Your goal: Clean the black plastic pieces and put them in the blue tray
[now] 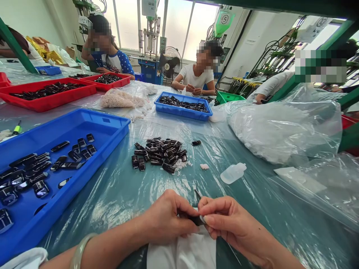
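Note:
My left hand (165,218) and my right hand (227,220) meet at the table's near edge, both closed around a small black plastic piece (196,219) pinched between their fingertips. A thin metal tool (198,194) sticks up between the hands; which hand holds it is hidden. A pile of similar black pieces (158,153) lies on the plastic sheet just beyond the hands. A white cloth (182,252) lies under my wrists.
A blue tray (112,130) with several black pieces stands at the left. A small clear bottle (232,173) lies right of the pile. Large plastic bags (286,127) fill the right. Farther off are another blue tray (182,112), red trays (47,102) and seated people.

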Action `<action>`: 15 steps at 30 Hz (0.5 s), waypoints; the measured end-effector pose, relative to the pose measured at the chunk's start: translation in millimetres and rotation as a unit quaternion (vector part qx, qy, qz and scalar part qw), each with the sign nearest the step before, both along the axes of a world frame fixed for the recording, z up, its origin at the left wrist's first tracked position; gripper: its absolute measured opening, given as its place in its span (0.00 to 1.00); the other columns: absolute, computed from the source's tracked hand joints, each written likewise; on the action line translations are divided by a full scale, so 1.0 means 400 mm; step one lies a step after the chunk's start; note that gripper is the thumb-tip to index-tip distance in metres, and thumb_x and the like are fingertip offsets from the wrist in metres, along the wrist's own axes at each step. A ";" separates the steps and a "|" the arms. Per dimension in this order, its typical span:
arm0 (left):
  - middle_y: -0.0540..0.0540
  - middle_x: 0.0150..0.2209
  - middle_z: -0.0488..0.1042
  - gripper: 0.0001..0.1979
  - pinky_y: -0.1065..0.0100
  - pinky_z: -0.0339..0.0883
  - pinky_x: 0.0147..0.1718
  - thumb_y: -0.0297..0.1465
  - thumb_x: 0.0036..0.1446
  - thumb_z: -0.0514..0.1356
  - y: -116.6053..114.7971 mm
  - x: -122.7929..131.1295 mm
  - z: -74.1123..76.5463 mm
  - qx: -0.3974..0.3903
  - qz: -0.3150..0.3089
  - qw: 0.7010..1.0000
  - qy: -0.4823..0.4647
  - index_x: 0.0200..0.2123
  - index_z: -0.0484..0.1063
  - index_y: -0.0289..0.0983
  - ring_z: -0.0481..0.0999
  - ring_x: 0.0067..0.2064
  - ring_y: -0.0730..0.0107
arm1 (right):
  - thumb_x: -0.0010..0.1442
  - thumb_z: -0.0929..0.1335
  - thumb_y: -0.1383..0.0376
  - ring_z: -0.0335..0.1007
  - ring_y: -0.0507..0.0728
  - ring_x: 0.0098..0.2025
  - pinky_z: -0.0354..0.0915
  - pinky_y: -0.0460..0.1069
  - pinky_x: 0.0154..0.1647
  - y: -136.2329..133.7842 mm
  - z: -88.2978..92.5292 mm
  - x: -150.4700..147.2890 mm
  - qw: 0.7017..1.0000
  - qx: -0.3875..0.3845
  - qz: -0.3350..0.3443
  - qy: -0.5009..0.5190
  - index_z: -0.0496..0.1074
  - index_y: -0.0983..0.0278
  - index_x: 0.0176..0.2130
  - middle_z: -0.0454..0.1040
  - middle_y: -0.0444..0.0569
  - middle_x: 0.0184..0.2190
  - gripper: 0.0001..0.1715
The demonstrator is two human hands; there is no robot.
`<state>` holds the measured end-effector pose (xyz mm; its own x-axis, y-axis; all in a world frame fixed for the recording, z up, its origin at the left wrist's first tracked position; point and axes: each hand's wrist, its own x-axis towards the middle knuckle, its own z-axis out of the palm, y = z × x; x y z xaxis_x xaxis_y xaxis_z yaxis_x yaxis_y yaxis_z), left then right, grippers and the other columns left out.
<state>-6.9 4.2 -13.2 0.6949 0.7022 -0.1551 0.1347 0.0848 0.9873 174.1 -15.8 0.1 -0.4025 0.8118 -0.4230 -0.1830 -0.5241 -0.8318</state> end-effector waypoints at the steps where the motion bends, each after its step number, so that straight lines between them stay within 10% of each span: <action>1: 0.54 0.16 0.61 0.09 0.76 0.50 0.18 0.27 0.46 0.59 0.000 0.000 0.000 0.005 -0.002 1.000 0.003 0.30 0.78 0.29 0.56 0.19 0.81 | 0.40 0.76 0.66 0.62 0.42 0.21 0.61 0.39 0.21 -0.001 -0.002 0.001 1.000 0.000 0.001 0.002 0.79 0.64 0.25 0.66 0.42 0.27 0.06; 15: 0.54 0.16 0.63 0.09 0.77 0.52 0.17 0.24 0.44 0.60 0.004 -0.003 0.000 -0.035 -0.023 0.999 -0.008 0.31 0.79 0.29 0.57 0.18 0.81 | 0.39 0.77 0.67 0.63 0.42 0.19 0.60 0.40 0.20 -0.003 -0.009 0.003 1.000 -0.001 0.011 -0.001 0.79 0.64 0.24 0.67 0.42 0.26 0.06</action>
<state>-8.3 5.8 -13.1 0.7290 0.6572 -0.1917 0.1250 0.1476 0.9811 175.3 -16.9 -3.5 -0.4193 0.8019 -0.4256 -0.1688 -0.5295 -0.8314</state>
